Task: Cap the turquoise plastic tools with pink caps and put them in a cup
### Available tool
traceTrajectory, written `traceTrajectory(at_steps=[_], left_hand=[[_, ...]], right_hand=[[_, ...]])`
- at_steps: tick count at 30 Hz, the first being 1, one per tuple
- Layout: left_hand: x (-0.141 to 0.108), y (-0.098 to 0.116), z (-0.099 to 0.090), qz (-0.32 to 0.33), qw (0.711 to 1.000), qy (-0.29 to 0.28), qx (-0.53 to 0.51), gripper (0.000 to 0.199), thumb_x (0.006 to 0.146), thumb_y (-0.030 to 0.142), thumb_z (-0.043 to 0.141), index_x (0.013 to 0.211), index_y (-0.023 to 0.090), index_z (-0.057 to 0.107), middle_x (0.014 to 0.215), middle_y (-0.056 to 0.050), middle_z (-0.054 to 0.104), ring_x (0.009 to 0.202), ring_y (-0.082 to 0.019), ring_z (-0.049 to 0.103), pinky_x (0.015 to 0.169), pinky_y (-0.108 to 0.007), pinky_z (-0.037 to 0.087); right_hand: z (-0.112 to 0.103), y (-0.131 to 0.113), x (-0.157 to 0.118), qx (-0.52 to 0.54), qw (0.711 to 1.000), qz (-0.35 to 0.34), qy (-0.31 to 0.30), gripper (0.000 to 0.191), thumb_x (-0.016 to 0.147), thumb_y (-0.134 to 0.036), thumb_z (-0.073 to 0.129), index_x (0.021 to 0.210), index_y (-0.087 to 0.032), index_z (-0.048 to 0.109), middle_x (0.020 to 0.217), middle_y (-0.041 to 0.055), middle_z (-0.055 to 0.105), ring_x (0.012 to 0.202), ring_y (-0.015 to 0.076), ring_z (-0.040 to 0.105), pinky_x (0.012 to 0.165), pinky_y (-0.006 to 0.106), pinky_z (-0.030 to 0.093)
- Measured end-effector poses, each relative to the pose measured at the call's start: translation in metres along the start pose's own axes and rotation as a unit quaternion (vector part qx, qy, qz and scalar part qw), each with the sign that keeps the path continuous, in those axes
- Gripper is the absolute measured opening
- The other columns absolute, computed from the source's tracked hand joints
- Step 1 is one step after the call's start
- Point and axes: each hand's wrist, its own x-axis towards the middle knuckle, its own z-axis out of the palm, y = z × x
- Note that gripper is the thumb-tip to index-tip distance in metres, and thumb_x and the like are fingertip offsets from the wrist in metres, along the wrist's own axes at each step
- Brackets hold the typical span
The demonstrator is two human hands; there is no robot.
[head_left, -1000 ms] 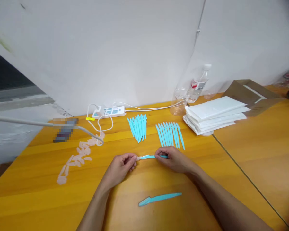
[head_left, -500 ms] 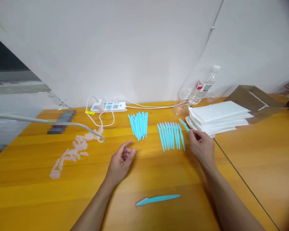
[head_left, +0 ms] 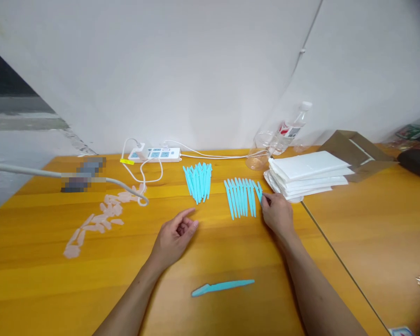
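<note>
My right hand (head_left: pixel 278 213) pinches a light-blue eyebrow razor (head_left: pixel 259 190) at the right end of a neat row of razors (head_left: pixel 241 198). Its lower part is hidden by my fingers. My left hand (head_left: pixel 175 235) rests over the table with thumb and forefinger apart and nothing between them. Beyond it lies a tighter bundle of blue razors (head_left: pixel 198 182). One more razor (head_left: pixel 223 287) lies crosswise on the table between my forearms, touched by neither hand.
Small translucent pinkish pieces (head_left: pixel 100 218) are scattered at left, near a blurred-out dark object (head_left: pixel 84 174) and a white cable. A power strip (head_left: pixel 161 154) stands along the wall. At right are a clear cup (head_left: pixel 259 151), a bottle (head_left: pixel 292 130), white packets (head_left: pixel 308 167) and a cardboard box (head_left: pixel 357 148).
My right hand has brought its razor left and down to the end of the row. The left hand has hardly moved. The whole view has shifted slightly.
</note>
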Motion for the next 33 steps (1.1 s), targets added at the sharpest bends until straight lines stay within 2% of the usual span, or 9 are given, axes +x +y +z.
traceTrajectory(at_steps=[6, 11, 18, 20, 22, 25, 28, 30, 33], left_hand=[[-0.002, -0.002, -0.001, 0.016, 1.0, -0.009, 0.015, 0.038, 0.09, 0.046, 0.058, 0.115, 0.02, 0.069, 0.079, -0.001, 0.065, 0.068, -0.011, 0.056, 0.063, -0.022, 0.045], [-0.002, -0.003, -0.001, 0.04, 0.999, -0.01, 0.013, 0.033, 0.089, 0.043, 0.059, 0.111, 0.021, 0.071, 0.078, -0.001, 0.064, 0.069, -0.011, 0.055, 0.063, -0.021, 0.044], [-0.001, -0.002, 0.0, 0.053, 0.999, -0.007, 0.009, 0.032, 0.09, 0.044, 0.058, 0.106, 0.021, 0.073, 0.08, -0.003, 0.065, 0.067, -0.011, 0.055, 0.06, -0.021, 0.044], [0.0, -0.002, 0.001, 0.058, 0.998, -0.002, 0.004, 0.031, 0.09, 0.043, 0.058, 0.105, 0.021, 0.074, 0.079, -0.003, 0.066, 0.067, -0.011, 0.055, 0.061, -0.021, 0.044], [0.001, -0.003, 0.001, 0.06, 0.998, 0.005, -0.003, 0.03, 0.09, 0.043, 0.058, 0.103, 0.02, 0.074, 0.078, -0.003, 0.067, 0.067, -0.012, 0.057, 0.062, -0.022, 0.045], [0.0, -0.003, -0.001, 0.046, 0.998, 0.02, -0.024, 0.031, 0.09, 0.042, 0.059, 0.103, 0.018, 0.074, 0.08, -0.004, 0.07, 0.069, -0.013, 0.06, 0.064, -0.023, 0.048], [-0.001, -0.003, -0.005, 0.038, 0.998, 0.037, -0.041, 0.031, 0.09, 0.042, 0.06, 0.102, 0.017, 0.074, 0.085, -0.005, 0.073, 0.073, -0.014, 0.064, 0.068, -0.024, 0.05], [-0.002, -0.004, -0.01, 0.038, 0.997, 0.055, -0.04, 0.03, 0.089, 0.041, 0.061, 0.1, 0.017, 0.074, 0.088, -0.006, 0.074, 0.075, -0.015, 0.065, 0.07, -0.025, 0.051], [0.001, -0.003, -0.02, 0.027, 0.995, 0.088, -0.033, 0.03, 0.089, 0.041, 0.061, 0.099, 0.017, 0.075, 0.093, -0.007, 0.076, 0.079, -0.016, 0.067, 0.073, -0.025, 0.052]], right_hand=[[-0.01, 0.003, 0.003, 0.017, 0.998, 0.035, -0.059, 0.034, 0.089, -0.036, 0.05, 0.097, -0.018, 0.078, 0.093, 0.0115, 0.074, 0.084, 0.0235, 0.066, 0.072, 0.03, 0.041], [-0.013, 0.0, 0.005, 0.012, 0.997, 0.065, -0.051, 0.034, 0.089, -0.033, 0.049, 0.099, -0.018, 0.078, 0.087, 0.0117, 0.075, 0.079, 0.0232, 0.066, 0.068, 0.029, 0.04], [-0.018, -0.013, 0.001, 0.042, 0.997, 0.024, -0.062, 0.035, 0.089, -0.037, 0.049, 0.099, -0.017, 0.077, 0.085, 0.0092, 0.075, 0.075, 0.0215, 0.066, 0.068, 0.029, 0.041], [-0.019, -0.03, 0.003, 0.044, 0.998, 0.003, -0.038, 0.037, 0.089, -0.038, 0.051, 0.102, -0.014, 0.076, 0.088, 0.0106, 0.075, 0.076, 0.0223, 0.066, 0.07, 0.03, 0.042], [-0.014, -0.058, 0.009, 0.064, 0.997, -0.027, -0.03, 0.039, 0.089, -0.042, 0.052, 0.102, -0.014, 0.075, 0.09, 0.011, 0.075, 0.079, 0.0228, 0.066, 0.073, 0.03, 0.044], [0.004, -0.111, 0.02, 0.085, 0.991, -0.068, -0.076, 0.042, 0.089, -0.05, 0.052, 0.095, -0.016, 0.076, 0.088, 0.0115, 0.075, 0.085, 0.0242, 0.067, 0.076, 0.03, 0.045], [0.027, -0.152, 0.032, 0.075, 0.987, -0.066, -0.125, 0.039, 0.087, -0.05, 0.056, 0.085, -0.015, 0.074, 0.087, 0.0152, 0.074, 0.088, 0.0275, 0.068, 0.077, 0.032, 0.045], [0.038, -0.164, 0.036, 0.074, 0.985, -0.053, -0.148, 0.032, 0.085, -0.044, 0.058, 0.076, -0.016, 0.072, 0.082, 0.0147, 0.074, 0.085, 0.0275, 0.068, 0.075, 0.032, 0.044], [0.044, -0.165, 0.04, 0.087, 0.983, -0.04, -0.158, 0.026, 0.084, -0.033, 0.057, 0.067, -0.017, 0.069, 0.074, 0.0111, 0.072, 0.079, 0.0245, 0.068, 0.07, 0.029, 0.043]])
